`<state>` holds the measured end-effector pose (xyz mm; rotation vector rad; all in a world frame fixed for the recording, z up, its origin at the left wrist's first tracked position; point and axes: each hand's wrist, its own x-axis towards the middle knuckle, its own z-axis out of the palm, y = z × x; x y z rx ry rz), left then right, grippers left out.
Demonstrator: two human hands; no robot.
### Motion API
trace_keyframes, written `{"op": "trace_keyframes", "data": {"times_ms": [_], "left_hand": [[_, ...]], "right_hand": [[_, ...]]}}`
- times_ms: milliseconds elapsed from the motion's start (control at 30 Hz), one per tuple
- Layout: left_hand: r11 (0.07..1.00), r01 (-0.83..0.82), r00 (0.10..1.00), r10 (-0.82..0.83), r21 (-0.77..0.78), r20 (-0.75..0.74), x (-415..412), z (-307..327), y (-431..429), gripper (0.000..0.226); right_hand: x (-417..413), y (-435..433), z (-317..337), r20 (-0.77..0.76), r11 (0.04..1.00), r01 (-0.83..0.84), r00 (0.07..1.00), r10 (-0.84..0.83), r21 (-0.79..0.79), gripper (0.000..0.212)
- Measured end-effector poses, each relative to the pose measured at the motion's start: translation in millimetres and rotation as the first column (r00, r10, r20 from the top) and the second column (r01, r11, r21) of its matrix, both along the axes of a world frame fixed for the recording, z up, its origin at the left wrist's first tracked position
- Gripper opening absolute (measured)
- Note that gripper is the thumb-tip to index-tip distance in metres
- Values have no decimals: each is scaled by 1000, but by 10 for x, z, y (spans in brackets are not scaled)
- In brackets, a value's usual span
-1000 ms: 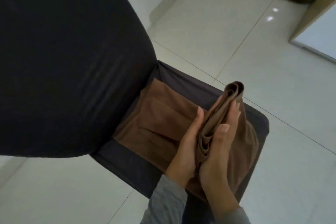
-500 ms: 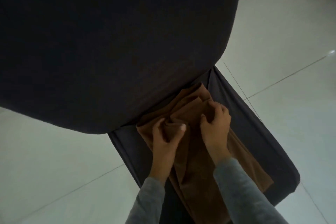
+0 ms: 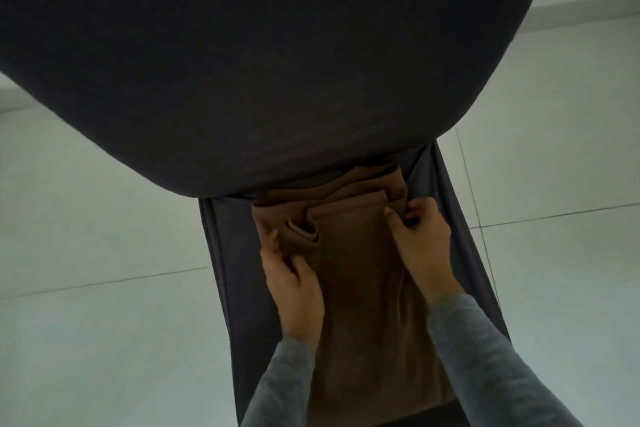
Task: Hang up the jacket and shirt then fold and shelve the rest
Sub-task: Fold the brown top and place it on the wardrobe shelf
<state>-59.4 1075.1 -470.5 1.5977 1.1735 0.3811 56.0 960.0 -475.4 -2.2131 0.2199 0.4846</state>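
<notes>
A brown garment (image 3: 363, 274) lies lengthwise on the seat of a dark grey covered chair (image 3: 221, 253), with folded layers bunched at its far end. My left hand (image 3: 294, 284) grips the garment's left edge, fingers curled into the cloth beside a small rolled fold. My right hand (image 3: 422, 236) pinches the far right corner of the top layer between thumb and fingers. Both sleeves are grey. The garment's far end runs under the chair back.
The chair's dark backrest (image 3: 259, 55) fills the upper half of the view and hides what lies beyond it. Pale floor tiles (image 3: 97, 305) spread left and right of the chair. A white skirting board (image 3: 571, 14) shows at the upper right.
The upright bundle pressed between my palms has been laid down on the seat. My hands have parted to the garment's left edge and far right corner, and the view has swung over the chair.
</notes>
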Motion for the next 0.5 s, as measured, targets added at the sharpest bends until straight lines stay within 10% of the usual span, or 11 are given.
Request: {"op": "trace_keyframes", "data": {"times_ms": [100, 233, 500], "left_hand": [[996, -91, 994, 91, -9, 52, -11, 8, 0, 37], [972, 231, 969, -227, 31, -95, -125, -84, -17, 84], [998, 19, 995, -13, 65, -95, -81, -43, 119, 30]], "right_hand": [[-27, -61, -35, 43, 999, -53, 998, 52, 12, 26], [-61, -97, -63, 92, 996, -84, 992, 81, 23, 28], [-96, -69, -64, 216, 992, -124, 968, 127, -31, 25]]}}
